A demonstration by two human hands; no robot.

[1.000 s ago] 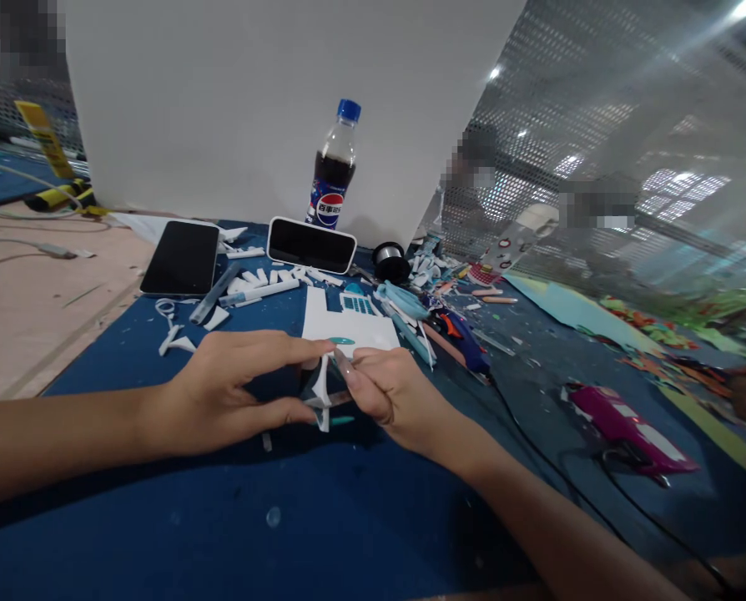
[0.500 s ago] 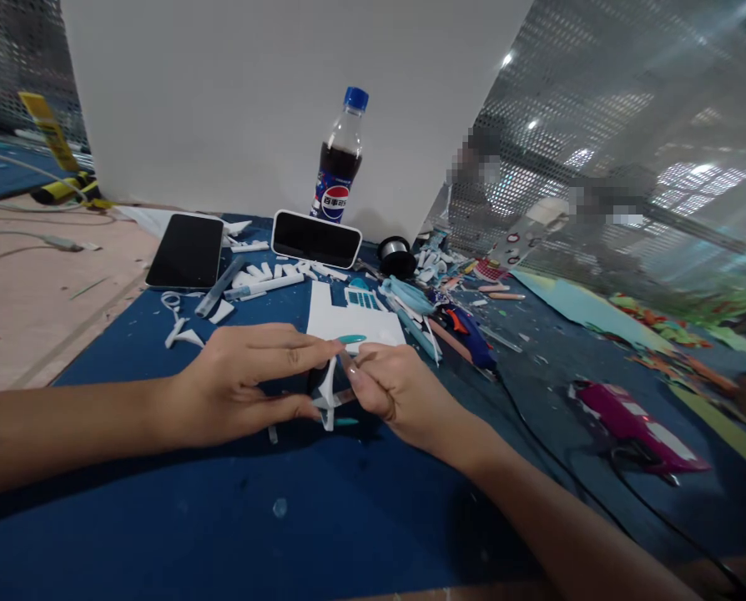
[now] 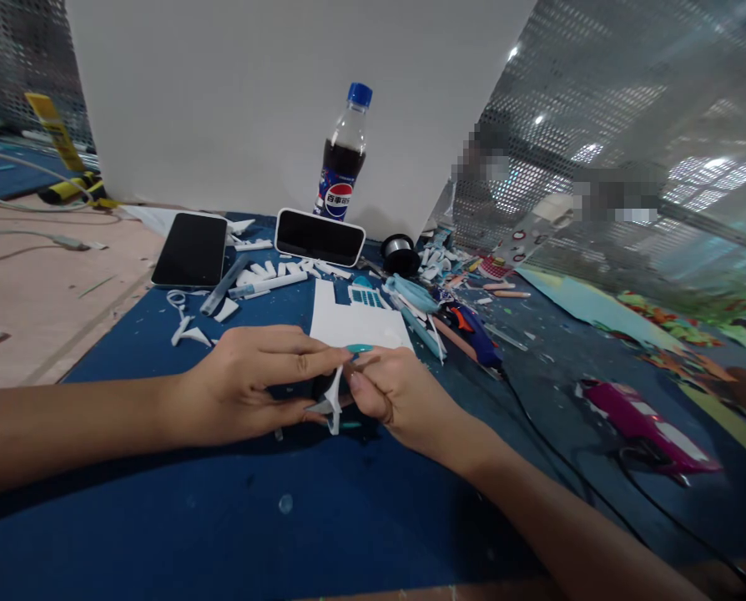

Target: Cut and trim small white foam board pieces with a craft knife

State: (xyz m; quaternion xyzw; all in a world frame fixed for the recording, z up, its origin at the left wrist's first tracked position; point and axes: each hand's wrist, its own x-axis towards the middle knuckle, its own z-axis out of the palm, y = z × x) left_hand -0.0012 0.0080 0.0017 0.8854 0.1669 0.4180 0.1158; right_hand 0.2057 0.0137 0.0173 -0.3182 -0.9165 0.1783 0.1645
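My left hand (image 3: 260,384) pinches a small white-and-teal piece (image 3: 334,401) between thumb and fingertips, just in front of a white sheet (image 3: 335,325). The piece's white part is thin and curved, with points at its ends. A teal edge (image 3: 359,348) shows above the fingertips. Meeting it from the other side, my right hand (image 3: 404,388) is closed, thumb pressed against the curled fingers. What the right fingers grip is mostly hidden; something thin and translucent shows beside the thumb. Both hands are just above the blue mat (image 3: 223,517).
Behind the hands are a propped phone (image 3: 320,239), a tablet-like device (image 3: 191,250), a cola bottle (image 3: 341,167) and a wire spool (image 3: 400,255). White scraps lie around. To the right are a blue glue gun (image 3: 476,334) and a magenta corded device (image 3: 652,426).
The right fingers have come closer to the left fingertips and cover more of the translucent strip. The whole view has shifted slightly.
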